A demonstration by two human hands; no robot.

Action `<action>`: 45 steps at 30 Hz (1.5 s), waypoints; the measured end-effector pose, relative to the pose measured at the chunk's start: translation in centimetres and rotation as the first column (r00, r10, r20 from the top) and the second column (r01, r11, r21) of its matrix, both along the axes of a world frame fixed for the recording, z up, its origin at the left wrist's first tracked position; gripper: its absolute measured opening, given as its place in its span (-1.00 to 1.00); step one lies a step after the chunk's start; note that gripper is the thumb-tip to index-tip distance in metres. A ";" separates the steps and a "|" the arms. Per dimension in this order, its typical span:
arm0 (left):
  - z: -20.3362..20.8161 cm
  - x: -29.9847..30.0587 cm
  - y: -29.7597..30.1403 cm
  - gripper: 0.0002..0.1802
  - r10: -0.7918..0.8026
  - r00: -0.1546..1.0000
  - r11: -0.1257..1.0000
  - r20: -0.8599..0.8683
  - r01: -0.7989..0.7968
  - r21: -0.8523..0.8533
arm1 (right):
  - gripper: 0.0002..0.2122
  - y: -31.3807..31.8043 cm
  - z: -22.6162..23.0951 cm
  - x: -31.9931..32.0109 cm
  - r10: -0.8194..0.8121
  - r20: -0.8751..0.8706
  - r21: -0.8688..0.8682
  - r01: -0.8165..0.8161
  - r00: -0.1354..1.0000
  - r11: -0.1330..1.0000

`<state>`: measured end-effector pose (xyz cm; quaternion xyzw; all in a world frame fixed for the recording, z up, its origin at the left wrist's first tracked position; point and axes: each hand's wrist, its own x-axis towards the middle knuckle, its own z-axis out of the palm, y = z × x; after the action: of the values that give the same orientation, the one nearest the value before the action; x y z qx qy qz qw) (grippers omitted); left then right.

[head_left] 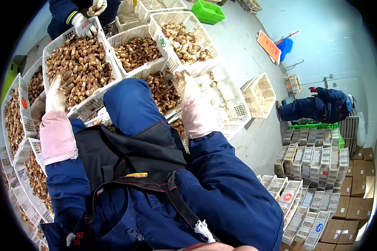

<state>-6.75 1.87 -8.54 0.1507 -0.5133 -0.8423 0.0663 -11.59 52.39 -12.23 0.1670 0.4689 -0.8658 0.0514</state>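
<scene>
My left hand [58,93], in a soiled pale glove with a pink cuff, lies over the left side of a white crate [113,67]. Its fingers are apart, touching the heap of knobbly brown mushrooms [86,62] inside. My right hand [186,85], gloved the same way, is at the near corner of another white crate [213,44] that holds paler mushrooms [182,39]. Its fingers are curled there, and I cannot make out what is in them. Just below lies a crate of darker mushrooms [161,90]; to the right, a white crate [241,106] has only a few pieces.
Across from me, a co-worker's gloved hand [83,26] rests on the mushroom crate's far end. More filled crates [14,115] line the left. Stacked white baskets [259,96] stand right, beyond them crate stacks [310,163], cardboard boxes [347,201] and another person [322,106].
</scene>
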 end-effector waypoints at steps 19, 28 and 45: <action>2.2 3.6 -1.8 -0.59 0.406 0.913 0.914 0.033 -0.406 -0.007 | -0.46 -28.4 12.3 1.9 0.716 -0.378 0.596 -0.438 0.587 0.674; 4.1 2.9 -0.4 -0.71 0.604 0.784 0.761 -0.142 -0.515 0.394 | -0.60 -30.5 1.9 -5.3 0.928 0.150 0.984 -0.141 0.342 -0.107; 5.1 2.6 0.0 -0.65 0.567 0.815 0.796 -0.120 -0.504 0.337 | -0.59 -43.9 1.6 -2.7 0.638 0.762 0.607 0.459 -0.108 -0.648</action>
<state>-4.19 1.90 -3.47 0.2067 -0.3099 -0.8655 0.3350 -14.26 8.48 -10.63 -0.6016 0.7334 0.2116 0.2352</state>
